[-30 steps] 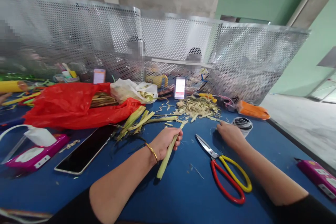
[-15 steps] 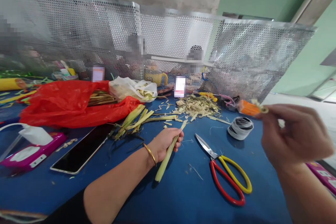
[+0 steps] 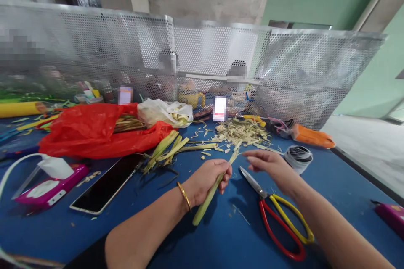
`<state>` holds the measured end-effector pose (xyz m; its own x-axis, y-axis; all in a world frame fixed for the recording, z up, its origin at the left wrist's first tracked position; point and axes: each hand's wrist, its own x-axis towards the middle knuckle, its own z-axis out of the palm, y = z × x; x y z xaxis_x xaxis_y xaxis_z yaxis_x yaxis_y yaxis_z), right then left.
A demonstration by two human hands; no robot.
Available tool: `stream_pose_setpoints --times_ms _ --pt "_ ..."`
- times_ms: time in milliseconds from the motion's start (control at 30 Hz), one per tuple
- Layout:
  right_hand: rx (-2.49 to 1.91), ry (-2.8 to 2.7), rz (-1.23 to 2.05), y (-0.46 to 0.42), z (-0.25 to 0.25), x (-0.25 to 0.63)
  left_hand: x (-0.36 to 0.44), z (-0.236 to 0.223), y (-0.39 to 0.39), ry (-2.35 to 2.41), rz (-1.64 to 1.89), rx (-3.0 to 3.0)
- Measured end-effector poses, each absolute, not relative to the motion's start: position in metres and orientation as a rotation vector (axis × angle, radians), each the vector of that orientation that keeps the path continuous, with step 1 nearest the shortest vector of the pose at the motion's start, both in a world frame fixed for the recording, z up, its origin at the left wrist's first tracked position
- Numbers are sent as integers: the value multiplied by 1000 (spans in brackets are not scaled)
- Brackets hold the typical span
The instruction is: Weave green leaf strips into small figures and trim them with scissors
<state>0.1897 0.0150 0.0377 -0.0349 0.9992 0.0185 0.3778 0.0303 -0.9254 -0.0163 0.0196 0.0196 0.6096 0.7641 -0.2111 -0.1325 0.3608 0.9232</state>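
The scissors [image 3: 262,193] lie blades away on the blue counter [image 3: 197,248]. Left of them, the left hand [image 3: 211,181] is closed around a pale green stalk [image 3: 206,207], its frayed end pointing past the blades. Just beyond the scissors' tip hovers the right hand [image 3: 272,169], fingers bent; whether they pinch a strand, I cannot tell. Farther beyond the scissors sits a heap of shredded fibres [image 3: 244,131]; a white thread coil [image 3: 298,160] stands beyond and right of them.
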Motion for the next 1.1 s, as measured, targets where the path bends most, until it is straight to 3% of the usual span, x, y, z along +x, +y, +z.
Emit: stream_pose_setpoints --times_ms 133,833,1100 --pt "-1228 -1305 1344 -4 22 165 -13 18 15 675 614 1062" --pt "-1035 -1284 1146 -6 27 167 12 39 17 768 546 1210" --pt "-1066 -1418 1465 -3 26 172 2 41 29 703 600 1095"
